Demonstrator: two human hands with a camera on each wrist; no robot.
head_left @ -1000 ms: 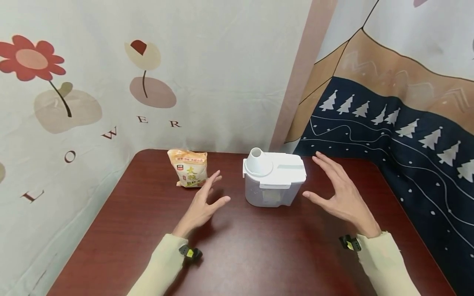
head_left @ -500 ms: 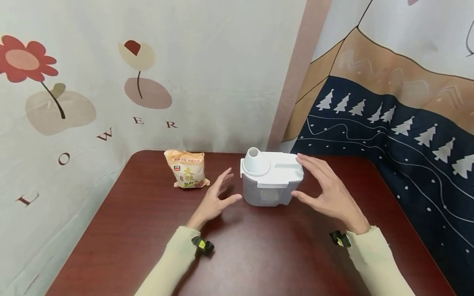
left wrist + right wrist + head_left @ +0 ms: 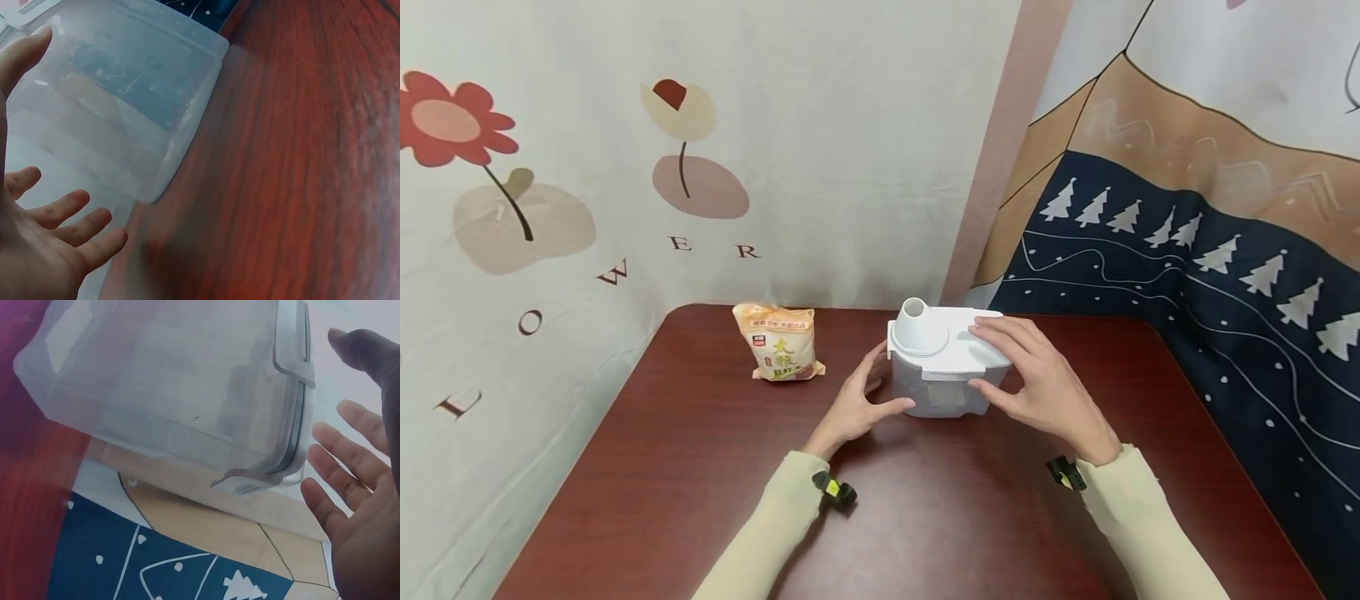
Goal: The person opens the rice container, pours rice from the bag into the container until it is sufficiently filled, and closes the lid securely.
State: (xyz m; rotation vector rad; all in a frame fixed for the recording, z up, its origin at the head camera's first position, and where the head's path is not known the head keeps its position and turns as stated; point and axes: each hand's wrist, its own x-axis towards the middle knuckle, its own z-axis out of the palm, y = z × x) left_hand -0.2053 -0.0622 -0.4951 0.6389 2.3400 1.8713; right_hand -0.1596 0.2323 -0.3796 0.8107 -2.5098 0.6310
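Observation:
A translucent plastic storage container (image 3: 936, 396) with a white clip-on lid (image 3: 966, 346) and a round white spout stands upright on the table. At its left side is my left hand (image 3: 853, 408), thumb spread towards the front wall and the other fingers beside the side wall. In the left wrist view that hand's fingers are spread, with nothing in the palm. My right hand (image 3: 1048, 392) is at the right end, fingertips over the lid and thumb near the front wall. The right wrist view has its fingers (image 3: 350, 450) extended close to the lid edge, beside a white clip (image 3: 247, 481).
A yellow and white printed plastic food bag (image 3: 782, 343) stands on the dark red wooden table (image 3: 925, 517), left of the container. Behind the table hangs a white cloth (image 3: 865, 150) with flower prints; a navy and tan one (image 3: 1150, 258) hangs at right.
Both hands have moved inward to the container, the left one rightward and the right one leftward until its fingers are over the lid. Container and bag stay put on the table.

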